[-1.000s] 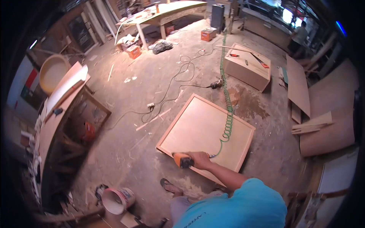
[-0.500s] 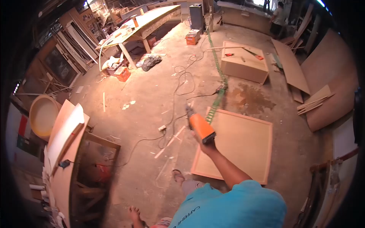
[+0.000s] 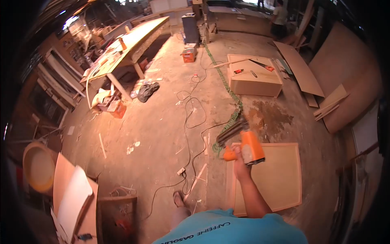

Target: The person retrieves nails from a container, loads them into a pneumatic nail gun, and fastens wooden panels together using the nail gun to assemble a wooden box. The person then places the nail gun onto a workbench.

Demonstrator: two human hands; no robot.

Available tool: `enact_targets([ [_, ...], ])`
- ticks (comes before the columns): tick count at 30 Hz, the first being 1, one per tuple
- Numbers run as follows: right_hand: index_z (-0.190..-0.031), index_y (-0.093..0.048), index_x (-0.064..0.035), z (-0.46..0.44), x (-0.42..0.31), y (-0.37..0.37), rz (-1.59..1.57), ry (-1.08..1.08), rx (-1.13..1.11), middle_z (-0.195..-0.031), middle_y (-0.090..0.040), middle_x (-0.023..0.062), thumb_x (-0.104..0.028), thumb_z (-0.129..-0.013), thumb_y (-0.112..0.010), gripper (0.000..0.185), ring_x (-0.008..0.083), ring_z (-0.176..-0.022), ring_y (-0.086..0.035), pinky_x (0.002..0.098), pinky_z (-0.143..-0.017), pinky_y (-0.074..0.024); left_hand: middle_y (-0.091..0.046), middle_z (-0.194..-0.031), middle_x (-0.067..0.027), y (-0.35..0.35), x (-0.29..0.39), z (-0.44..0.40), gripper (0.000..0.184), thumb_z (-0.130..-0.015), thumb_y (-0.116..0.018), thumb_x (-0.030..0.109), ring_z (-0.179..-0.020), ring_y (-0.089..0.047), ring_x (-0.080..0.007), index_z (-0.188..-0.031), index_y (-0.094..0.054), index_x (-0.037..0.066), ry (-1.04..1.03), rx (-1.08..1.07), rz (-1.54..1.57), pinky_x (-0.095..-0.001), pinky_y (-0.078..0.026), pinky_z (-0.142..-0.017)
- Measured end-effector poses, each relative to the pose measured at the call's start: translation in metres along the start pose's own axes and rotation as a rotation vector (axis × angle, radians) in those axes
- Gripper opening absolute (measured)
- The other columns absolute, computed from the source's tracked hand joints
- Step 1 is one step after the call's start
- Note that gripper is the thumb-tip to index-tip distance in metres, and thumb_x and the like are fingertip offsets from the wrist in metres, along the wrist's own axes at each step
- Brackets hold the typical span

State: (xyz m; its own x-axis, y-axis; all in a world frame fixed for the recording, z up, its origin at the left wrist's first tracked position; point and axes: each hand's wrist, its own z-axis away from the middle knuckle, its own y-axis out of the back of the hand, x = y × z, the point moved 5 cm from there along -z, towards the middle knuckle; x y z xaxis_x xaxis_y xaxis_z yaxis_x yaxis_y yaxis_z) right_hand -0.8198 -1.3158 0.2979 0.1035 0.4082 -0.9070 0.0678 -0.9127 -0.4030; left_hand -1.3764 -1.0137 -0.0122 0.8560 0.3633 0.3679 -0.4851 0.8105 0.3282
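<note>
Held out in front of me, my right hand [image 3: 240, 161] is closed round the handle of an orange nail gun [image 3: 252, 147]. Its long dark magazine points up and to the left, partly blurred. A green coiled air hose [image 3: 223, 79] runs across the floor to the gun. Under my forearm lies a flat panel [image 3: 276, 175] with a raised wooden frame, on the floor and partly covered by the arm and gun. My left hand is out of view.
A wooden box [image 3: 256, 87] with a handsaw [image 3: 262, 65] on top stands ahead. Black cables [image 3: 187, 118] snake over the floor beside thin wood strips. A long workbench [image 3: 130, 49] is at the left back, and large sheets [image 3: 345, 77] lean at right. A person [image 3: 279, 20] stands far back.
My right hand has swung the nail gun to the right and turned it, so its magazine now shows. The left hand has left the view. My viewpoint has shifted.
</note>
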Motion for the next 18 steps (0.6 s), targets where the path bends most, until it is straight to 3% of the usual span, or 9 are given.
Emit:
enact_targets([
  [6,-0.104,-0.059,-0.0061,-0.092,0.048,0.028,-0.138,0.071,0.408,-0.086,-0.059,0.0021,-0.014,-0.098,-0.061,0.010,0.0159,-0.086,-0.057,0.0349,-0.087,-0.0487,-0.068,-0.087,-0.0151,0.095,0.180,-0.167,0.035,-0.094,-0.062,0.028,-0.075,-0.067,-0.0239,-0.114,-0.063,0.000,-0.006,-0.058,-0.201,-0.0421,-0.054,-0.068],
  [8,-0.102,-0.059,-0.0073,-0.106,0.075,0.029,-0.369,0.066,0.636,-0.084,-0.057,0.0019,-0.014,-0.097,-0.062,0.009,0.0163,-0.085,-0.057,0.0354,-0.086,-0.0490,-0.068,-0.085,-0.0160,0.128,0.273,-0.237,0.037,-0.094,-0.061,0.029,-0.073,-0.067,-0.0243,-0.115,-0.063,-0.001,-0.052,-0.059,-0.308,-0.0417,-0.055,-0.067],
  [9,-0.101,-0.059,-0.0080,-0.112,0.086,0.030,-0.313,0.148,0.693,-0.084,-0.056,0.0021,-0.017,-0.096,-0.064,0.011,0.0170,-0.085,-0.056,0.0361,-0.085,-0.0486,-0.069,-0.084,-0.0165,0.142,0.333,-0.269,0.038,-0.094,-0.061,0.030,-0.073,-0.067,-0.0246,-0.115,-0.063,-0.002,-0.099,-0.049,-0.384,-0.0414,-0.055,-0.067],
  [11,-0.106,-0.059,-0.0082,-0.106,0.118,0.047,-0.098,-0.019,0.905,-0.087,-0.055,0.0029,-0.015,-0.094,-0.065,0.016,0.0174,-0.084,-0.056,0.0357,-0.082,-0.0502,-0.069,-0.082,-0.0175,0.156,0.463,-0.317,0.040,-0.094,-0.061,0.031,-0.071,-0.067,-0.0250,-0.116,-0.064,-0.002,-0.299,-0.002,-0.599,-0.0410,-0.055,-0.066],
  [12,-0.107,-0.058,-0.0080,-0.097,0.128,0.051,-0.099,-0.052,0.925,-0.088,-0.054,0.0032,-0.013,-0.092,-0.065,0.017,0.0172,-0.084,-0.055,0.0359,-0.079,-0.0506,-0.069,-0.085,-0.0177,0.149,0.538,-0.328,0.044,-0.094,-0.062,0.031,-0.073,-0.066,-0.0272,-0.117,-0.062,-0.006,-0.478,0.037,-0.713,-0.0403,-0.055,-0.070],
  [13,-0.108,-0.057,-0.0079,-0.102,0.138,0.051,-0.127,-0.062,0.938,-0.089,-0.054,0.0036,-0.011,-0.091,-0.064,0.019,0.0170,-0.083,-0.055,0.0361,-0.076,-0.0510,-0.069,-0.087,-0.0167,0.137,0.608,-0.337,0.045,-0.093,-0.063,0.031,-0.076,-0.066,-0.0279,-0.116,-0.061,-0.008,-0.761,0.103,-0.580,-0.0388,-0.055,-0.074],
  [14,-0.107,-0.057,-0.0076,-0.107,0.145,0.048,-0.079,-0.119,0.952,-0.089,-0.055,0.0036,-0.010,-0.090,-0.064,0.018,0.0169,-0.082,-0.055,0.0366,-0.074,-0.0511,-0.069,-0.090,-0.0151,0.116,0.683,-0.310,0.046,-0.093,-0.065,0.032,-0.080,-0.066,-0.0232,-0.117,-0.060,-0.007,-0.832,0.151,-0.675,-0.0360,-0.054,-0.076],
  [16,-0.107,-0.056,-0.0070,-0.115,0.152,0.038,0.024,-0.254,0.996,-0.090,-0.055,0.0037,-0.007,-0.090,-0.062,0.018,0.0167,-0.080,-0.055,0.0378,-0.071,-0.0513,-0.069,-0.095,-0.0139,0.057,0.812,-0.240,0.045,-0.096,-0.064,0.028,-0.084,-0.065,-0.0166,-0.125,-0.057,-0.006,-0.880,-0.032,-0.484,-0.0318,-0.053,-0.076],
  [18,-0.101,-0.055,-0.0064,-0.149,0.172,0.030,0.073,-0.326,1.049,-0.085,-0.056,0.0044,-0.006,-0.088,-0.062,0.014,0.0176,-0.074,-0.055,0.0368,-0.069,-0.0514,-0.069,-0.100,-0.0157,0.011,0.913,-0.221,0.044,-0.097,-0.063,0.028,-0.089,-0.066,-0.0212,-0.126,-0.057,-0.005,-1.071,-0.071,-0.552,-0.0349,-0.053,-0.080],
])
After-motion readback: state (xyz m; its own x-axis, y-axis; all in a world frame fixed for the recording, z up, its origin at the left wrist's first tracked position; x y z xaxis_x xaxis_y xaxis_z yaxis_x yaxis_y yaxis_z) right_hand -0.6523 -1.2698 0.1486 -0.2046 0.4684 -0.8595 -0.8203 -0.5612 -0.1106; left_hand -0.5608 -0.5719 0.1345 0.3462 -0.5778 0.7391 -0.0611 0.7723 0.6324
